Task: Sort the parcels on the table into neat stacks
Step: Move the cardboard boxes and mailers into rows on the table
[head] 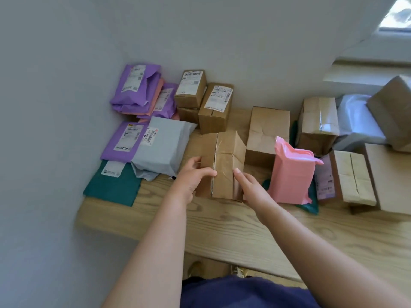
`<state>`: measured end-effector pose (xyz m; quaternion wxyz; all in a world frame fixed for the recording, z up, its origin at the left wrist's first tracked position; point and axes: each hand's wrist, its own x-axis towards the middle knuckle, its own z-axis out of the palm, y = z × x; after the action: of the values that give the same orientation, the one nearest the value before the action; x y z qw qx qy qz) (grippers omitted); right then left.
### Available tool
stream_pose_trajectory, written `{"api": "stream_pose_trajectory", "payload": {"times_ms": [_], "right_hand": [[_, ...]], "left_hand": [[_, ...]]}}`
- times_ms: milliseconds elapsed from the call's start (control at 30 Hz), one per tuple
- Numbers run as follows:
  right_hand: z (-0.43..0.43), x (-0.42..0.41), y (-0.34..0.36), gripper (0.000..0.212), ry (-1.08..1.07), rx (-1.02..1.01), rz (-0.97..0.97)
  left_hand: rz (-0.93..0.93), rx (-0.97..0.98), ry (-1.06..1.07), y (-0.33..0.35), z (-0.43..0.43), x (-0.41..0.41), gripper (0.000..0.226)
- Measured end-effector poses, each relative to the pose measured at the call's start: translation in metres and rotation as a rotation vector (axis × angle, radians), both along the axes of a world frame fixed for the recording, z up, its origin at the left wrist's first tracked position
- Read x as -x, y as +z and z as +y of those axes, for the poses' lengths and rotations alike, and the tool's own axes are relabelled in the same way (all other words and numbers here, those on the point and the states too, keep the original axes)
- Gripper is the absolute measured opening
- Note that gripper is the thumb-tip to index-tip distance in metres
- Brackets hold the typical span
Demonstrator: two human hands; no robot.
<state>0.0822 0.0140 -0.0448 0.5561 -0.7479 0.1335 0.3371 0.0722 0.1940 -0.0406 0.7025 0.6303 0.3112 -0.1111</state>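
Note:
A brown taped cardboard box [224, 156] stands on the wooden table [233, 225] in the middle. My left hand [191, 176] grips its near left corner, thumb on top. My right hand [251, 185] lies against its near right side with straight fingers. A pink mailer [291, 174] leans just right of the box. At the back left lie purple mailers [135, 87], a grey mailer [162, 143], a purple one [124, 138] and a green one [113, 185]. Labelled boxes [213, 101] stand behind.
More brown boxes [269, 130] [318, 123] [353, 176] and a grey bag [355, 121] crowd the right side. A wall [55, 130] borders the table on the left and back. Bare wood lies along the near edge.

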Motion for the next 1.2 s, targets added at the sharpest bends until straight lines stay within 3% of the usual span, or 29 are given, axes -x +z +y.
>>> {"api": "stream_pose_trajectory", "payload": {"times_ms": [167, 300, 400, 567, 967, 1200], "right_hand": [[0.019, 0.028, -0.012, 0.065, 0.019, -0.050, 0.038], [0.033, 0.039, -0.026, 0.074, -0.035, -0.007, 0.046], [0.036, 0.044, -0.028, 0.056, -0.062, 0.055, 0.030], [0.036, 0.046, -0.029, 0.054, -0.086, 0.108, 0.005], [0.041, 0.045, -0.037, 0.051, -0.080, 0.229, -0.065], [0.042, 0.042, -0.040, 0.042, -0.105, 0.229, -0.066]], "left_hand": [[0.030, -0.021, -0.050, -0.015, 0.016, 0.026, 0.062], [0.064, -0.080, -0.127, -0.024, 0.018, 0.036, 0.050], [0.086, -0.096, -0.136, -0.032, 0.019, 0.041, 0.046], [0.114, -0.055, -0.217, -0.038, 0.019, 0.048, 0.034], [0.107, -0.294, -0.296, -0.052, 0.019, 0.042, 0.025], [0.118, -0.339, -0.313, -0.054, 0.020, 0.038, 0.021]]}}
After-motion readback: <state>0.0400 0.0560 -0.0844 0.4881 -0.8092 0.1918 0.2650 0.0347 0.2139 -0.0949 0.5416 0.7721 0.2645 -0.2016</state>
